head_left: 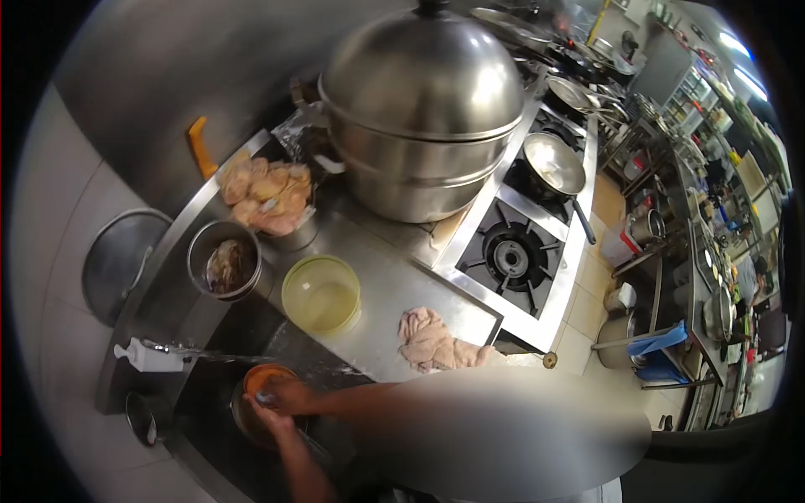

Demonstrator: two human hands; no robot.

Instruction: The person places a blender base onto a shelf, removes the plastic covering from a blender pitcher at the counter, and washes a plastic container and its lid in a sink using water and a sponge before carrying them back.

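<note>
At the lower centre, my right hand (pixel 291 396) and my left hand (pixel 272 416) meet over an orange bowl (pixel 262 372) in the dark sink. Their fingers are closed around a small bluish-white item (pixel 263 398), too small to make out. The bowl sits within or over a round metal vessel (pixel 238 411), partly hidden by my hands. A thin water stream (pixel 218 356) runs from the white-tipped tap (pixel 151 356) at the left towards the bowl.
Around the sink stand a yellowish tub (pixel 321 295), a metal pot (pixel 225 260), piled pale-orange pieces (pixel 268 194) and a crumpled cloth (pixel 438 342). Behind are a large steamer (pixel 419 109), a gas burner (pixel 511 258) and a frying pan (pixel 554 163).
</note>
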